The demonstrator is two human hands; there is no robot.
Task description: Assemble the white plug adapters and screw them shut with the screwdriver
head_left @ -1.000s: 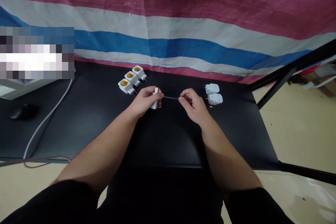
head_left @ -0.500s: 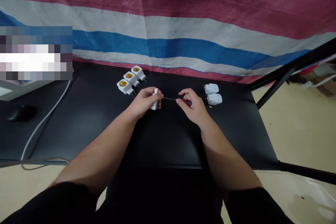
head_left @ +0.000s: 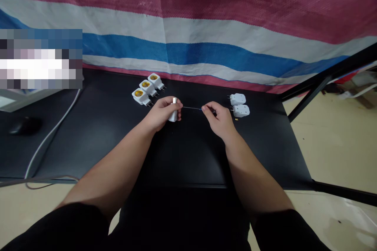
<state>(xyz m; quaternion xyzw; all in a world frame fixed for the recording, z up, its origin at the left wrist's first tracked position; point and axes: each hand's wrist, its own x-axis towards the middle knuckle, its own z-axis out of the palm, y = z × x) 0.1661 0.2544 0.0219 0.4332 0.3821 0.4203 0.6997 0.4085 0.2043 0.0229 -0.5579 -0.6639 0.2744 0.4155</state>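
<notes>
My left hand (head_left: 160, 113) is closed around a white plug-in lamp socket (head_left: 173, 115), its thumb pressed across the front. Between my hands runs the thin shaft of a screwdriver (head_left: 192, 108), its tip end reaching the left fingers by the socket. My right hand (head_left: 220, 119) grips the screwdriver with thumb and forefinger pinched at the near end of the shaft; the handle is mostly hidden in the palm. Just right of that hand lie two white plug housings (head_left: 240, 110) with metal prongs and a tiny brass-coloured piece (head_left: 236, 119).
Three white lamp sockets (head_left: 146, 86) with gold-coloured inner shells stand in a row behind my left hand. A black mouse (head_left: 25, 125) and a grey cable (head_left: 53, 130) are on the left of the black table (head_left: 188, 160). Striped sheeting (head_left: 188, 53) hangs behind; a black metal frame (head_left: 318, 86) borders the right.
My right thumb and forefinger have closed together on the screwdriver, and the forefinger is no longer lifted. The shaft lies slightly higher and more level. My left hand keeps hold of the socket.
</notes>
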